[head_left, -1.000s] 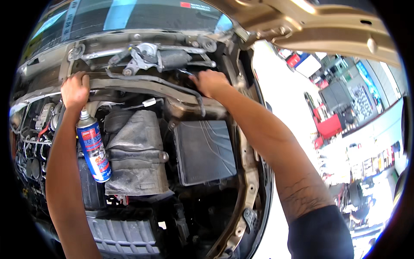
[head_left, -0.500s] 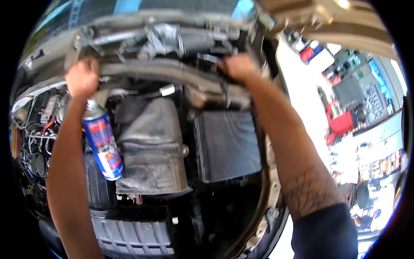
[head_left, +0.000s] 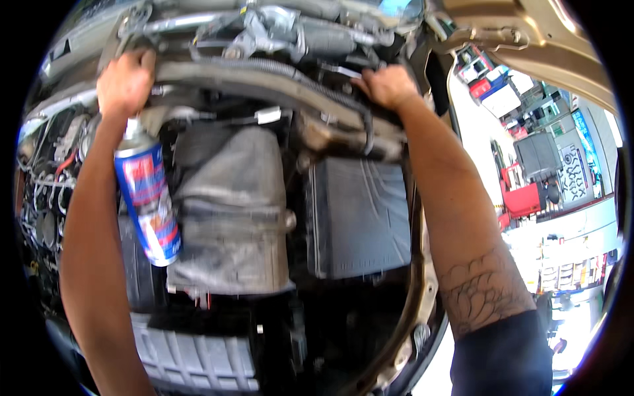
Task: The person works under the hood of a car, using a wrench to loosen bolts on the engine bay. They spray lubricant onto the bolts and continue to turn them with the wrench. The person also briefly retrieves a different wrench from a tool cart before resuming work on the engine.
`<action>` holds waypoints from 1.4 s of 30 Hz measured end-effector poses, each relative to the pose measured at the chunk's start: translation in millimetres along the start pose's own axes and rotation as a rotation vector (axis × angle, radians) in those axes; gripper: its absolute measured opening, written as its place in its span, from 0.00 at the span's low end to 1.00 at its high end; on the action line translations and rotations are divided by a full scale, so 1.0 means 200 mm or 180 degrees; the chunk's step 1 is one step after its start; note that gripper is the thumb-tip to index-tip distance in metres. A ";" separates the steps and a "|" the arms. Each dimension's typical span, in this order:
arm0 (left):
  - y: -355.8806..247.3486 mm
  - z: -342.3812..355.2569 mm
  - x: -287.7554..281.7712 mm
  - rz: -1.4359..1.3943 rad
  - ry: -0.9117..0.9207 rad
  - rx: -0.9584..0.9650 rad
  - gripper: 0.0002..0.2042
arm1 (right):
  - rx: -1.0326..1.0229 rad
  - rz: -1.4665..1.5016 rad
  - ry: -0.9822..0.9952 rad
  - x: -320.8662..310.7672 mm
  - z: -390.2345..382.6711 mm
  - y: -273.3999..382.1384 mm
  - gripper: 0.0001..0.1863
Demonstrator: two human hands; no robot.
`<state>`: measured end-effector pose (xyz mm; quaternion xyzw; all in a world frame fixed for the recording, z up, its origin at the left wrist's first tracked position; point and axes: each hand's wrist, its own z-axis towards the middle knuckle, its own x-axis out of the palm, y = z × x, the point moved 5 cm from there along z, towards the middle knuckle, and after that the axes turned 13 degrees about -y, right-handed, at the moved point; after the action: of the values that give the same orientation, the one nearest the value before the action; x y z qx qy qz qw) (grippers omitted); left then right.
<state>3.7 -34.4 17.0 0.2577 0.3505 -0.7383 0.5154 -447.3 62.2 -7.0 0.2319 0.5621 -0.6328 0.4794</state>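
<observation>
My left hand is closed at the cowl edge on the far left, its fingers curled over; what they grip is hidden. Just below that wrist, partly beside my forearm, a blue, red and white spray can leans in the engine bay. My right hand is closed at the far right end of the cowl. A slim shiny metal bar reaches its fingertips; I cannot tell whether they hold it. Behind the cowl edge lies a grey wiper motor and linkage.
Below the hands are a dusty grey engine-bay housing, a black lidded box and a ribbed grey cover. The raised tan hood hangs at upper right. Beyond the fender stand red shop equipment and shelves.
The view has shifted, so the wiper linkage sits higher and further right. Both hands stay closed at their places along the cowl. The spray can appears slightly further left.
</observation>
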 end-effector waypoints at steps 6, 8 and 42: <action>-0.06 -0.01 -0.07 -0.0065 -0.0247 0.0223 0.18 | 0.1310 0.1338 0.0795 -0.10 -0.06 0.08 0.40; -0.07 -0.02 -0.05 -0.0194 -0.0187 0.0268 0.17 | 0.1322 0.1256 0.0848 -0.14 -0.08 0.11 0.39; -0.10 0.00 -0.03 -0.0020 -0.0052 0.0254 0.18 | 0.1412 0.1169 0.0959 -0.16 -0.07 0.10 0.37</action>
<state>-12.8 -27.1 25.7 0.2709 0.3174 -0.7554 0.5053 -419.6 87.5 5.6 0.5192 0.4239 -0.6014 0.4347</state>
